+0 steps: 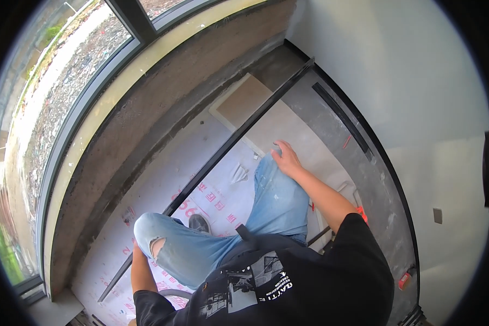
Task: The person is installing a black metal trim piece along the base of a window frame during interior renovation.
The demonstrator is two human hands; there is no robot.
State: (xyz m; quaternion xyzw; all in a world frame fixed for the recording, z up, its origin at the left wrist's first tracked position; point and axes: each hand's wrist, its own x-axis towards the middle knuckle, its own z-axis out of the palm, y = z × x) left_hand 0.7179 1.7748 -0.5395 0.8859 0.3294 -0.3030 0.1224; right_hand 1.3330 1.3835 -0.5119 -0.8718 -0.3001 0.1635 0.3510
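Note:
A long dark strip [228, 145], like a metal or plastic profile, slants from the far right corner towards my left side. It passes behind my bent left knee, and its near end comes out beyond my left forearm [142, 273]. That arm reaches down beside the knee, close to the strip. My left hand is hidden there, so its grip does not show. My right hand [288, 160] is at my right knee, with thumb and fingers apart around a small grey patch that I cannot make out. I see nothing clearly held in it.
White sheeting with red print [217, 198] covers the floor, with a tan board [244, 100] beyond. A shorter black strip [339, 117] lies near the right wall [440, 179]. An orange-red item [362, 214] is by my right elbow. A window [87, 103] runs along the left.

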